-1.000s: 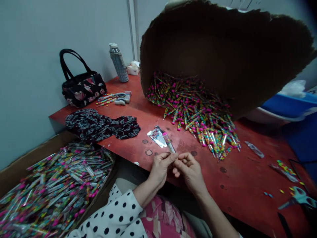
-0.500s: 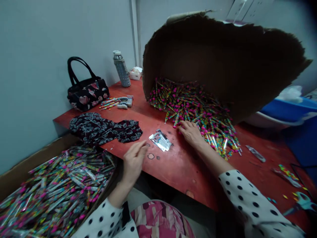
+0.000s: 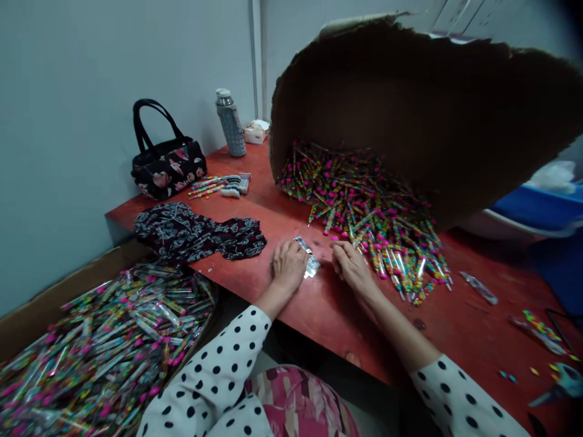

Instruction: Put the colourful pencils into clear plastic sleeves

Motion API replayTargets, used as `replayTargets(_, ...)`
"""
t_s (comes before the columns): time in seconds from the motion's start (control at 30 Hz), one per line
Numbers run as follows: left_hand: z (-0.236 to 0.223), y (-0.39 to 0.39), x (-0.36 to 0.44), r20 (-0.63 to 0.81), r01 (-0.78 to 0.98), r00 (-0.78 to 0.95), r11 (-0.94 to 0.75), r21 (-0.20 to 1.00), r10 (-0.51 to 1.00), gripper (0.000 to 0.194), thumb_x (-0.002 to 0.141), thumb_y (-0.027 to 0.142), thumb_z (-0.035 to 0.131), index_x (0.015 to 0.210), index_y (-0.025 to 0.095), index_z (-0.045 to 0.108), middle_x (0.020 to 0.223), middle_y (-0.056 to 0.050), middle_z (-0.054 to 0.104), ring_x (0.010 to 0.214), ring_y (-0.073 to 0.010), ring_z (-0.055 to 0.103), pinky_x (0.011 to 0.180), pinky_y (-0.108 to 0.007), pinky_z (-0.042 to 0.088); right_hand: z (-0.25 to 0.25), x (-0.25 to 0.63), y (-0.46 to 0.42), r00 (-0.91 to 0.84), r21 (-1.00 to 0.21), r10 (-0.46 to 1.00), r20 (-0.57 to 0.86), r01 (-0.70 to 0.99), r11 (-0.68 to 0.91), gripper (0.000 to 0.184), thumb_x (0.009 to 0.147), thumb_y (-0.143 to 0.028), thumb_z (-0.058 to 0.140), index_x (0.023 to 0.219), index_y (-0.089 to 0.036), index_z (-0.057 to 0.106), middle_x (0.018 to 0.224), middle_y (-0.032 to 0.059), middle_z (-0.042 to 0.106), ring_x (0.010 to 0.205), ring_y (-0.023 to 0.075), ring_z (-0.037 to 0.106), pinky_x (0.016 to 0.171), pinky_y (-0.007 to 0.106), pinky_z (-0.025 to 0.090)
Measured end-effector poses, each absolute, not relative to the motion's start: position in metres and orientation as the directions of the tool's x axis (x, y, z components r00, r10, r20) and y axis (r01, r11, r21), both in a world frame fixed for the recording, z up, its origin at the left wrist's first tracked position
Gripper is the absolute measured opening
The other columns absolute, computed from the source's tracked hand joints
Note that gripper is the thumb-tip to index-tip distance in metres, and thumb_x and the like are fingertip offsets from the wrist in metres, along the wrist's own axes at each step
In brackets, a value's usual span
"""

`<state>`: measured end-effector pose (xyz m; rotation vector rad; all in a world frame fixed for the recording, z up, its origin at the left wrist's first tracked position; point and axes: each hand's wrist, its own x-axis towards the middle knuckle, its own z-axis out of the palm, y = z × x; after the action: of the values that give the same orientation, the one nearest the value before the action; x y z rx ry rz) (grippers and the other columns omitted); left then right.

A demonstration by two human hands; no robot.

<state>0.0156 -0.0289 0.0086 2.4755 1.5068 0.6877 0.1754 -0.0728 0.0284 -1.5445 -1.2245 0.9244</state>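
Tipped on its side on a red tabletop (image 3: 314, 318) with a scuffed sheen and dark roundish marks: a big brown cardboard carton (image 3: 401, 85), ragged and torn along the rim, mouth toward the person. Inside the carton and spilling over its lower lip, a heap of slim clear tubes (image 3: 387, 227), smooth and glossy, filled with small yellow, green and blue pieces and tipped with pink.

In front of the carton's left lip, flat shiny silver sachets (image 3: 312, 267), partly covered by the left hand (image 3: 289, 265). Left hand palm down, fingers bent and close together over the sachets; cannot tell whether grasping any. Just in front of the carton's spill, right hand (image 3: 354, 267) with fingers curled in toward the thumb, near the closest tubes; cannot tell whether gripping one.

Below and left of the carton, a second cardboard box (image 3: 86, 272), open-topped, loaded with more glossy packed tubes (image 3: 122, 340) lying every which way.

Left of the carton, a crumpled dark patterned cloth (image 3: 195, 233), a soft flowered handbag (image 3: 168, 170) with looped handles, and a cylindrical flask (image 3: 232, 130) in a textured cover. Right of the carton, a rounded blue plastic basin (image 3: 537, 209) with whitish plastic in it; right and nearer, a crinkled clear packet (image 3: 479, 287) and pale-handled scissors (image 3: 568, 381).
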Motion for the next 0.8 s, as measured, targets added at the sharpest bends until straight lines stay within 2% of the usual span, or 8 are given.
replayTargets(0.07, 0.009, -0.029, 0.017, 0.306, 0.798, 0.368, -0.467, 0.38, 0.878, 0.026, 0.084, 0.036, 0.044, 0.083, 0.022, 0.065, 0.089, -0.008, 0.06, 0.091, -0.0226, 0.046, 0.084, -0.038, 0.03, 0.026, 0.171, -0.07, 0.221, -0.963, 0.975, -0.018, 0.257, -0.076, 0.033, 0.083, -0.05, 0.042, 0.091, -0.02, 0.054, 0.051, -0.0061, 0.047, 0.036, 0.009, 0.037, 0.033, 0.019, 0.027)
replayTargets(0.13, 0.008, -0.028, 0.019, 0.318, 0.795, 0.364, -0.47, 0.384, 0.875, 0.027, 0.084, 0.04, 0.045, 0.084, 0.022, 0.065, 0.091, -0.008, 0.059, 0.092, -0.0226, 0.045, 0.085, -0.038, 0.029, 0.025, 0.169, -0.069, 0.229, -0.969, 0.973, -0.019, 0.235, -0.075, 0.032, 0.082, -0.05, 0.044, 0.089, -0.02, 0.054, 0.05, -0.0058, 0.049, 0.035, 0.0086, 0.038, 0.032, 0.018, 0.026)
replayTargets(0.33, 0.008, -0.028, 0.019, 0.361, 0.77, 0.358, -0.491, 0.408, 0.861, 0.025, 0.085, 0.034, 0.045, 0.08, 0.022, 0.066, 0.09, -0.005, 0.062, 0.093, -0.0207, 0.048, 0.089, -0.04, 0.03, 0.027, 0.163, -0.068, 0.243, -0.983, 0.961, -0.129, 0.095, -0.156, 0.033, 0.076, -0.051, 0.053, 0.076, -0.018, 0.053, 0.043, -0.0065, 0.049, 0.031, 0.0065, 0.036, 0.029, 0.016, 0.024)
replayTargets(0.5, 0.018, -0.042, 0.014, 0.52, 0.538, 0.451, -0.686, 0.49, 0.725, 0.018, 0.083, 0.027, 0.05, 0.09, 0.028, 0.066, 0.102, -0.002, 0.064, 0.11, -0.0203, 0.045, 0.101, -0.043, 0.022, 0.031, 0.157, -0.06, 0.214, -0.984, 0.961, -0.178, -0.022, -0.178, 0.036, 0.066, -0.049, 0.064, 0.076, -0.018, 0.051, 0.047, -0.0072, 0.049, 0.031, 0.005, 0.037, 0.027, 0.015, 0.021)
replayTargets(0.57, 0.021, -0.049, 0.013, 0.531, 0.434, 0.428, -0.682, 0.589, 0.731, 0.017, 0.08, 0.028, 0.054, 0.089, 0.027, 0.068, 0.1, -0.004, 0.065, 0.109, -0.0215, 0.048, 0.1, -0.042, 0.025, 0.033, 0.156, -0.059, 0.213, -0.983, 0.96, -0.18, -0.061, -0.171, 0.038, 0.061, -0.044, 0.069, 0.082, -0.018, 0.051, 0.047, -0.0089, 0.048, 0.031, 0.0044, 0.036, 0.027, 0.014, 0.022)
replayTargets(0.63, 0.025, -0.054, 0.012, 0.478, 0.311, 0.32, -0.567, 0.763, 0.818, 0.02, 0.077, 0.029, 0.058, 0.094, 0.025, 0.068, 0.101, -0.007, 0.065, 0.104, -0.0227, 0.051, 0.096, -0.039, 0.033, 0.036, 0.157, -0.06, 0.239, -0.985, 0.958, -0.161, -0.096, -0.142, 0.039, 0.06, -0.039, 0.07, 0.086, -0.019, 0.049, 0.046, -0.0101, 0.047, 0.031, 0.0045, 0.036, 0.027, 0.013, 0.023)
replayTargets(0.7, 0.029, -0.057, 0.011, 0.317, 0.158, 0.207, -0.351, 0.923, 0.926, 0.026, 0.073, 0.032, 0.061, 0.097, 0.024, 0.067, 0.098, -0.007, 0.066, 0.095, -0.0229, 0.056, 0.087, -0.035, 0.041, 0.04, 0.158, -0.063, 0.251, -0.987, 0.958, -0.137, -0.116, -0.111, 0.036, 0.062, -0.037, 0.069, 0.086, -0.019, 0.05, 0.045, -0.0097, 0.048, 0.032, 0.005, 0.038, 0.027, 0.014, 0.024)
replayTargets(0.8, 0.031, -0.058, 0.012, -0.013, -0.033, 0.236, 0.021, 0.999, 0.972, 0.022, 0.068, 0.036, 0.065, 0.08, 0.019, 0.071, 0.074, -0.003, 0.067, 0.077, -0.0202, 0.06, 0.072, -0.028, 0.046, 0.046, 0.157, -0.067, 0.225, -0.987, 0.967, -0.123, -0.125, -0.097, 0.033, 0.063, -0.035, 0.07, 0.084, -0.019, 0.051, 0.046, -0.009, 0.049, 0.031, 0.0048, 0.038, 0.027, 0.014, 0.024)
